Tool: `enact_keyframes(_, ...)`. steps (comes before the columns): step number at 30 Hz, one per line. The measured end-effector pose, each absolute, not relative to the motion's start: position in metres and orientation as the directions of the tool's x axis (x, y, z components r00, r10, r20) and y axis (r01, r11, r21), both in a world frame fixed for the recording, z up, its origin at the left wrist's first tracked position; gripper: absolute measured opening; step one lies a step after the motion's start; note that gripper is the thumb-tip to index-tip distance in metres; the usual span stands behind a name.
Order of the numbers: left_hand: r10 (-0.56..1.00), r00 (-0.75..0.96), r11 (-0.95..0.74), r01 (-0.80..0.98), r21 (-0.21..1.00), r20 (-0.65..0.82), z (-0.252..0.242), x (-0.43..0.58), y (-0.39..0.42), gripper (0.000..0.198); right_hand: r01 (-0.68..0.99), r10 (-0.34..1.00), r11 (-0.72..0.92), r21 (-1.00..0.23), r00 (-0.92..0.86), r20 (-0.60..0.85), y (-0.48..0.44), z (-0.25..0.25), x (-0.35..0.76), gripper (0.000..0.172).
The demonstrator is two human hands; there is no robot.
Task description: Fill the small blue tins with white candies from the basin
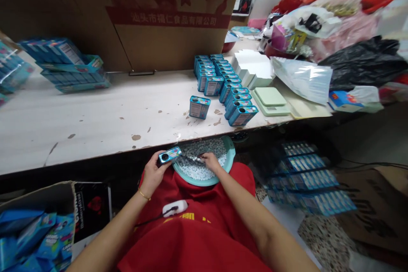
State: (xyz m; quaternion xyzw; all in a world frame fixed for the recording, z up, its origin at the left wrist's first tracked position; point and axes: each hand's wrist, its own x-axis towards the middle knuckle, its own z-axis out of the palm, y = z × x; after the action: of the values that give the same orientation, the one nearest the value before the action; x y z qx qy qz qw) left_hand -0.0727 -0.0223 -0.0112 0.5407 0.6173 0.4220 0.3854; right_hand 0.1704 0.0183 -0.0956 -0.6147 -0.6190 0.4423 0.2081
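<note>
My left hand grips a small blue tin, tilted, with a dark round opening in its top. It is over the left rim of a turquoise basin full of small white pellets. Inside the basin, my right hand is closed on what looks like a small scoop, partly hidden among the pellets. On the table above the basin, a single blue tin stands apart. To its right are rows of similar tins, the nearer ones with dark openings on top.
A pale green scale and stacked white cards lie right of the tins. A large carton stands behind. Trays of tins sit at left. Below are a box of blue packets and stacked tins.
</note>
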Motion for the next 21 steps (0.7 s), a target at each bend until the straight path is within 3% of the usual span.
enact_keyframes(6,0.998,-0.068,0.018,0.412,0.911,0.011,-0.013,-0.065,-0.016,0.039,0.568,0.945,-0.084,-0.819,-0.216,-0.247,0.014,-0.034,0.209,0.029)
enact_keyframes(10,0.999,0.013,-0.034,0.527,0.849,0.032,-0.014,-0.052,-0.012,0.038,0.656,0.927,0.054,-0.753,-0.313,-0.206,0.014,0.021,0.211,0.032)
enact_keyframes(13,0.997,0.059,-0.079,0.566,0.821,0.056,-0.014,-0.042,-0.012,0.038,0.785,0.899,0.212,-0.583,-0.39,-0.199,0.014,0.057,0.198,0.034)
enact_keyframes(18,0.995,0.075,-0.094,0.614,0.784,0.06,-0.014,-0.035,-0.017,0.038,0.92,0.868,0.354,-0.169,-0.39,-0.307,0.008,0.1,0.165,0.031)
enact_keyframes(21,0.996,0.069,-0.087,0.622,0.778,0.056,-0.016,-0.036,-0.018,0.039,0.915,0.861,0.399,-0.054,-0.395,-0.32,0.005,0.116,0.148,0.029)
